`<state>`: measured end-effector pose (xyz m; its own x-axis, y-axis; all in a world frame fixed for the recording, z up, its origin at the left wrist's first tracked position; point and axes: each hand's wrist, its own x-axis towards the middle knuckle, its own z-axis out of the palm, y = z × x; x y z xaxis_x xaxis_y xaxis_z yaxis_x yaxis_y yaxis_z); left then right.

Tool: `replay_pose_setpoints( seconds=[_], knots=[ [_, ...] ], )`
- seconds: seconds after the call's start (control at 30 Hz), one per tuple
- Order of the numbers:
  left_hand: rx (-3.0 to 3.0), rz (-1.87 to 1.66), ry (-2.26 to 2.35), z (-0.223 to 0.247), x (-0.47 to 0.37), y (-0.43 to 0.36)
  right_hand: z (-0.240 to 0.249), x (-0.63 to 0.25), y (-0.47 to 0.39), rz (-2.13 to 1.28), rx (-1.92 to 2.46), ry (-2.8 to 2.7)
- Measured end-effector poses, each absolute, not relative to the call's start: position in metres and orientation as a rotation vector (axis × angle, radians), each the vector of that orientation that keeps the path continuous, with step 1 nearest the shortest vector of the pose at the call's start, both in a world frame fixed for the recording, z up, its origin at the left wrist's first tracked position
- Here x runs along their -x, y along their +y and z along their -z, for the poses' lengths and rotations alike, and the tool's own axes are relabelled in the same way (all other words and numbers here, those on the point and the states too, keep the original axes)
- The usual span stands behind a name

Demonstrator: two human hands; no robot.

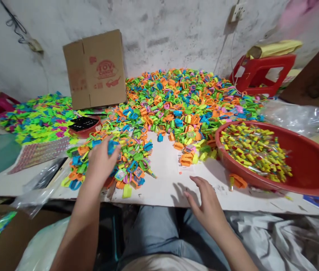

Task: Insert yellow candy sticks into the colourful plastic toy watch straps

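Note:
My left hand (102,158) is over a pile of colourful toy watches (137,162) on the white table, its fingers closed round a blue toy watch (112,146). My right hand (204,194) hovers above the table's front edge, fingers apart, holding nothing. Beyond it lie a few orange watches (186,159) beside a small clear bag (186,168). A big heap of orange, green and blue watches (176,101) reaches back to the wall.
At right stands a red basin (314,162) of small yellow-capped tubes (257,150). A cardboard box (97,71), a red stool (263,73), a small red tray (87,131) and a green-yellow pile (41,116) stand further back. Plastic bags lie at left.

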<state>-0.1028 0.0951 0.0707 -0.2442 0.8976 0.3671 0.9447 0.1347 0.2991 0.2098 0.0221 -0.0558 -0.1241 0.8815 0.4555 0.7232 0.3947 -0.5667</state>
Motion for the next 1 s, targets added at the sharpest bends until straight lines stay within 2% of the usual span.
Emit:
replay_pose_setpoints(
  seconds=[0.13,0.3,0.5,0.67,0.87,1.0],
  knots=[
    [1.706,0.557,-2.338,-0.073,0.144,0.123,0.07,-0.219,0.021,-0.276,1.423,-1.894],
    [1.804,0.406,-2.365,-0.057,0.158,0.132,0.077,-0.233,0.023,-0.234,1.478,-1.858],
    [1.84,0.63,-2.138,-0.052,0.15,0.122,0.075,-0.27,0.028,-0.062,1.6,-1.763],
    [1.988,0.832,-1.883,-0.046,0.115,0.103,0.084,-0.306,0.028,0.153,1.759,-1.679],
    [2.478,0.785,-1.692,-0.004,0.044,0.088,0.1,-0.332,0.033,0.257,1.972,-1.586],
    [2.749,0.569,-1.712,0.033,0.007,0.075,0.105,-0.336,0.037,0.215,2.116,-1.535]
  ],
)
